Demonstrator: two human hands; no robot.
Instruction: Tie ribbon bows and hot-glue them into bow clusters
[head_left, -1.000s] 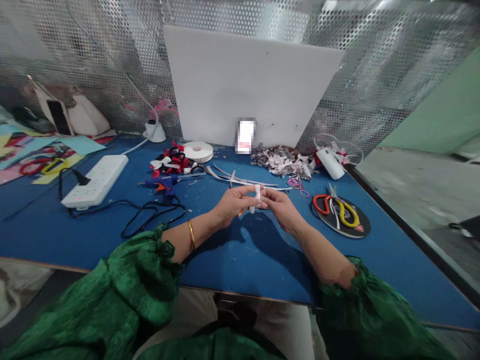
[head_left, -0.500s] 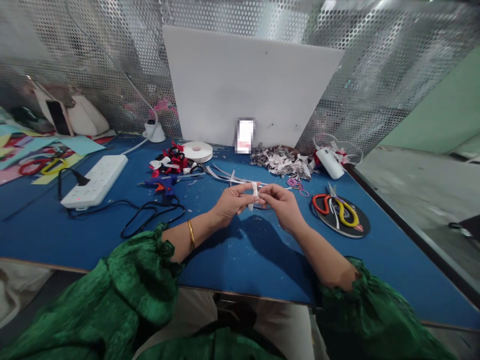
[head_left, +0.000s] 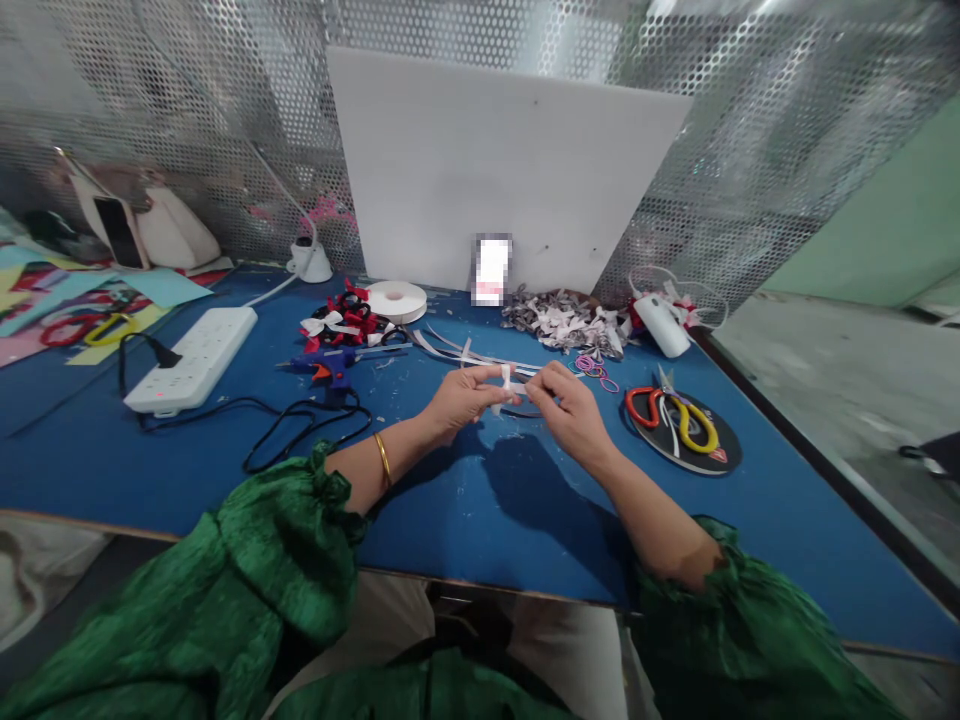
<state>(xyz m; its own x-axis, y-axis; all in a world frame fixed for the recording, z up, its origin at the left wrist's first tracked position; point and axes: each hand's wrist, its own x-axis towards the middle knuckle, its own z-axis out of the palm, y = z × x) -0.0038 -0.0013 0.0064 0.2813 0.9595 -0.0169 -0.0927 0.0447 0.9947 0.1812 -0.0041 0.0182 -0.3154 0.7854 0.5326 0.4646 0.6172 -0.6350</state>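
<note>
My left hand point(head_left: 461, 400) and my right hand point(head_left: 574, 412) meet above the middle of the blue table point(head_left: 225, 460). Both pinch a small folded piece of white ribbon point(head_left: 506, 386) held upright between their fingertips. A thin dark band seems to run from the ribbon toward my right fingers, but it is too small to be sure. Loose white ribbon strips point(head_left: 469, 355) lie on the table just behind my hands.
A blue glue gun point(head_left: 330, 367) with black cord, a white power strip point(head_left: 191, 358), a ribbon roll point(head_left: 396, 301), red, black and white bows point(head_left: 341, 322), a heap of patterned bows point(head_left: 562, 322), coloured elastics point(head_left: 592, 368), and scissors point(head_left: 675, 412) on a dark disc surround my hands. A white board point(head_left: 502, 160) stands behind.
Both hands have lifted slightly and moved away from me with the ribbon piece. My right fingers have shifted along it.
</note>
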